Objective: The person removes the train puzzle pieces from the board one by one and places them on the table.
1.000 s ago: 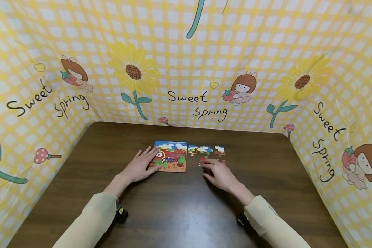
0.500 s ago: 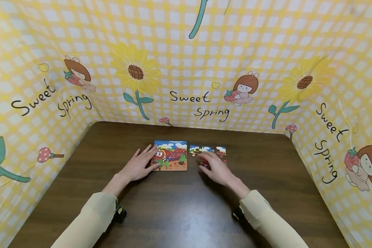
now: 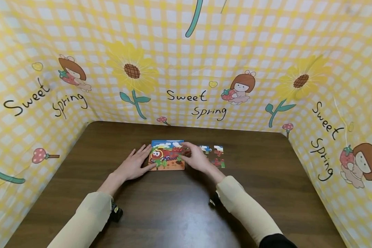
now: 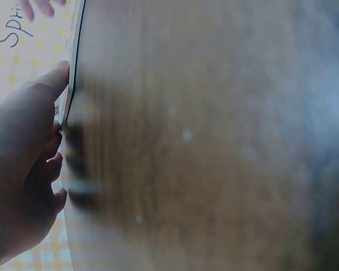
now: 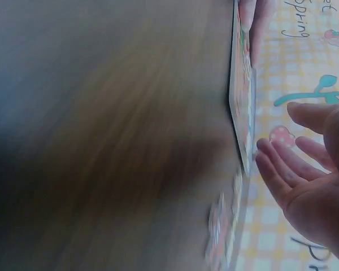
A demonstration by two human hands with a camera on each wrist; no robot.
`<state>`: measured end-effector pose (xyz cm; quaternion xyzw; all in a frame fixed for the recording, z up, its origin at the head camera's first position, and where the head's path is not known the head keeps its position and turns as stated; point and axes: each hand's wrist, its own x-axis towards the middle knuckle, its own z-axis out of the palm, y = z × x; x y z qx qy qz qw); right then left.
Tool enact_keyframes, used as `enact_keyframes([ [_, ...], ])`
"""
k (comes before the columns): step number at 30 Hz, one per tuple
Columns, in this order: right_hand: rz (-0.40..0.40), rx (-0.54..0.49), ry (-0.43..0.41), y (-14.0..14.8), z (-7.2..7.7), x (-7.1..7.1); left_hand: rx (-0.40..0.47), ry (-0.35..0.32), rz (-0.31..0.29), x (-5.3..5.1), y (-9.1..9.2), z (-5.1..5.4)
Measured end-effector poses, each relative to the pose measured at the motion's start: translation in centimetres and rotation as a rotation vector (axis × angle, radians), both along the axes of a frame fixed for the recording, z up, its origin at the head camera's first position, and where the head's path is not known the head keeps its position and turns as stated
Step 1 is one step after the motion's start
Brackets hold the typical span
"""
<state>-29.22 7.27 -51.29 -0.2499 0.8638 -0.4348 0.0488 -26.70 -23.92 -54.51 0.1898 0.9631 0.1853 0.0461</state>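
A puzzle board point(image 3: 167, 167) with a picture of a red train lies on the dark table. My left hand point(image 3: 127, 168) rests at its left side, with the fingers and thumb spread against that edge. In the left wrist view, the thumb of the left hand point(image 4: 22, 130) meets the board's thin edge. Over the board's right edge is my right hand point(image 3: 198, 159). The right wrist view has the right hand point(image 5: 311, 175) with its thumb and fingers apart, and no piece shows between them.
Loose puzzle pieces lie right of the board: a cloud piece point(image 3: 218, 149), a blue piece point(image 3: 205, 149) and red pieces point(image 3: 217, 162), partly behind the right hand. A yellow checked cloth point(image 3: 186, 69) stands around the table point(image 3: 161, 213).
My right hand has moved left from over the loose pieces to the board's right edge. My left hand has stayed at the board's left side.
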Motion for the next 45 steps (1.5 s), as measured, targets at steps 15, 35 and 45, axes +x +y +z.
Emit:
enact_keyframes([
  [15,0.023,0.054,-0.108,-6.5,-1.1,-2.2,-0.044,0.009,-0.004,-0.2,-0.1,0.0],
  [35,-0.099,0.136,-0.009,-7.3,-1.8,-1.6,-0.051,0.011,-0.009,-0.1,0.1,0.0],
  [45,-0.093,0.045,-0.081,-7.6,-1.4,-1.5,-0.043,0.019,-0.019,0.0,0.0,-0.1],
])
